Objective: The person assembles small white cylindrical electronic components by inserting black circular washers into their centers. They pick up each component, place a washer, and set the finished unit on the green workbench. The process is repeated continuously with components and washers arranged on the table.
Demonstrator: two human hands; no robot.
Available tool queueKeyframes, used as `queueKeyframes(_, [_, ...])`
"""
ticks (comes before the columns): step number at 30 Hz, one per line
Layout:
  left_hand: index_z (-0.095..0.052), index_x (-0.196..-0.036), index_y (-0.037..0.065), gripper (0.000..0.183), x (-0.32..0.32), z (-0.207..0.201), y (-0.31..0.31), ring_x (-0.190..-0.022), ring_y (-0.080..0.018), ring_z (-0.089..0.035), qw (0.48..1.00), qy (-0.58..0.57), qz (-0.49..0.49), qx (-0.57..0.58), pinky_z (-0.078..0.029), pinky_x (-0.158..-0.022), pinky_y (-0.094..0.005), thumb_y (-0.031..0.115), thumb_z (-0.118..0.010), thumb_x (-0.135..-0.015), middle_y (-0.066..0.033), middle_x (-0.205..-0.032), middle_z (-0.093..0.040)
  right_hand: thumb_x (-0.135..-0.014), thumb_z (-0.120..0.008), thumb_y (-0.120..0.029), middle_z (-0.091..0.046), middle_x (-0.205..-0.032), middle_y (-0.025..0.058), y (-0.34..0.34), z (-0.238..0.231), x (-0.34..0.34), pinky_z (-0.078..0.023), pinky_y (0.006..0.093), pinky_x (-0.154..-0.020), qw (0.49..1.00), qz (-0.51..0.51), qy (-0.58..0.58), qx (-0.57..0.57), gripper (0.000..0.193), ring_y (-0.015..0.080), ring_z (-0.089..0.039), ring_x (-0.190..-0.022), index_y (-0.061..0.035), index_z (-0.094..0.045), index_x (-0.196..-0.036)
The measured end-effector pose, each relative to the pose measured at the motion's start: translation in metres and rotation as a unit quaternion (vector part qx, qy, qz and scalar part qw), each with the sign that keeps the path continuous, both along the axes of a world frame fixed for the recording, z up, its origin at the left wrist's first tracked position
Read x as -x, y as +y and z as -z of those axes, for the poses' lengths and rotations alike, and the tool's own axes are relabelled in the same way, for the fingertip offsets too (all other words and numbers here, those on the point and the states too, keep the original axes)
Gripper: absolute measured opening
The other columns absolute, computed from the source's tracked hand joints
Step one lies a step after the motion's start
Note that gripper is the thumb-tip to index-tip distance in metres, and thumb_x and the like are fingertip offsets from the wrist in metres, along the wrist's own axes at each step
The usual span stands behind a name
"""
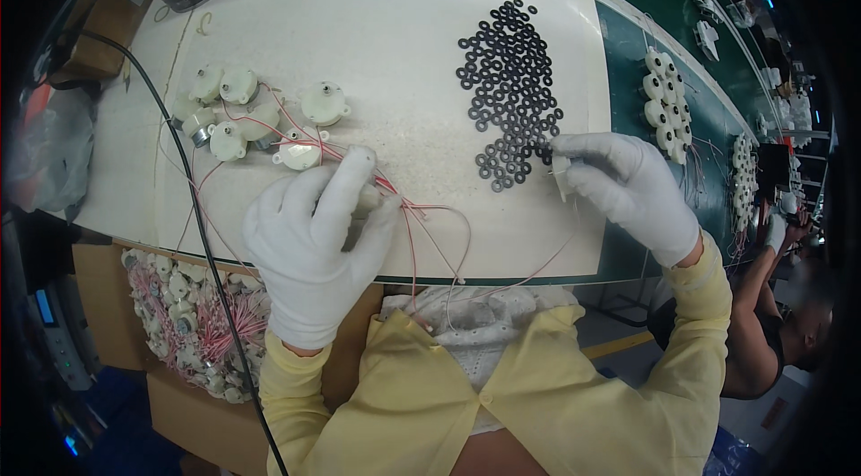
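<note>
My left hand (314,247), in a white glove, is curled at the near side of a group of small round white motors (325,103). Red and white wires (386,182) pass by its fingertips. Something pale shows between thumb and fingers, too covered to name. My right hand (632,194), gloved too, pinches a small white motor (560,178), mostly covered by the fingers, with a thin wire trailing from it toward my lap. Its fingertips are at the lower right edge of a patch of black rings (511,73) spread flat on the white tabletop sheet (404,37).
A cardboard box (202,413) full of wired motors stands below the table's left edge. A black cable (193,198) crosses beside my left arm. Rows of white motors (665,104) lie on the green surface at right. Another person (762,333) works farther right.
</note>
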State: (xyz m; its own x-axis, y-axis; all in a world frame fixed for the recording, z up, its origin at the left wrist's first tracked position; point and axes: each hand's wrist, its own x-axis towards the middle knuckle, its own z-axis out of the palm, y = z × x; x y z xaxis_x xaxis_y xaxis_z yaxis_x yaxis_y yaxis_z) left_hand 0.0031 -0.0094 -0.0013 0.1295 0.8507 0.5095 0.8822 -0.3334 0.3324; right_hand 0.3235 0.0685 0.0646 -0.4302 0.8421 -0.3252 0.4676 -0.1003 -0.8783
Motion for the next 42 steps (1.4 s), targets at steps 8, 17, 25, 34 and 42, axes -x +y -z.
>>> queueKeyframes(8, [-0.071,-0.128,0.015,0.059,0.003,0.004,0.002,-0.092,-0.0240,-0.061,1.000,-0.011,0.008,-0.005,-0.047,-0.083,-0.0402,0.014,-0.090,-0.073,0.0013,-0.099,-0.064,-0.086,-0.083,-0.028,-0.066,-0.078,0.0040,-0.003,0.011,0.027,-0.046,0.0385,-0.063,0.836,-0.182,-0.258,-0.450,0.031,0.0245,-0.064,-0.068,-0.0138,-0.070,-0.110])
queueKeyframes(17, [-0.071,-0.128,0.015,0.058,0.002,0.001,0.000,-0.093,-0.0247,-0.060,1.000,-0.009,0.000,0.006,-0.047,-0.084,-0.0408,0.017,-0.090,-0.074,0.0003,-0.099,-0.062,-0.090,-0.078,-0.036,-0.057,-0.070,0.0022,-0.019,-0.013,0.020,-0.042,0.0381,-0.064,0.789,-0.265,-0.364,-0.418,0.029,0.0240,-0.058,-0.061,-0.0140,-0.067,-0.107])
queueKeyframes(25, [-0.072,-0.126,0.015,0.054,0.000,0.001,0.005,-0.086,-0.0245,-0.060,1.000,-0.005,0.003,-0.010,-0.047,-0.078,-0.0402,0.019,-0.090,-0.075,0.0005,-0.092,-0.063,-0.092,-0.075,-0.037,-0.057,-0.068,0.0027,-0.031,-0.022,0.025,-0.042,0.0374,-0.061,0.741,-0.314,-0.431,-0.408,0.029,0.0225,-0.057,-0.059,-0.0112,-0.062,-0.095])
queueKeyframes(34, [-0.075,-0.119,0.014,0.045,-0.003,0.002,0.008,-0.081,-0.0242,-0.061,0.999,0.007,-0.010,-0.042,-0.048,-0.072,-0.0403,0.022,-0.089,-0.078,0.0017,-0.084,-0.064,-0.096,-0.069,-0.033,-0.050,-0.063,0.0026,-0.030,-0.002,0.010,-0.039,0.0370,-0.060,0.771,-0.275,-0.364,-0.444,0.028,0.0220,-0.055,-0.056,-0.0076,-0.061,-0.092])
queueKeyframes(42, [-0.073,-0.121,0.011,0.042,-0.002,0.003,0.005,-0.083,-0.0257,-0.061,0.999,-0.003,-0.003,-0.034,-0.048,-0.077,-0.0405,0.017,-0.087,-0.083,-0.0018,-0.086,-0.066,-0.100,-0.065,-0.030,-0.062,-0.070,0.0087,-0.035,-0.006,0.018,-0.048,0.0398,-0.060,0.769,-0.258,-0.385,-0.440,0.026,0.0265,-0.065,-0.061,-0.0057,-0.064,-0.091])
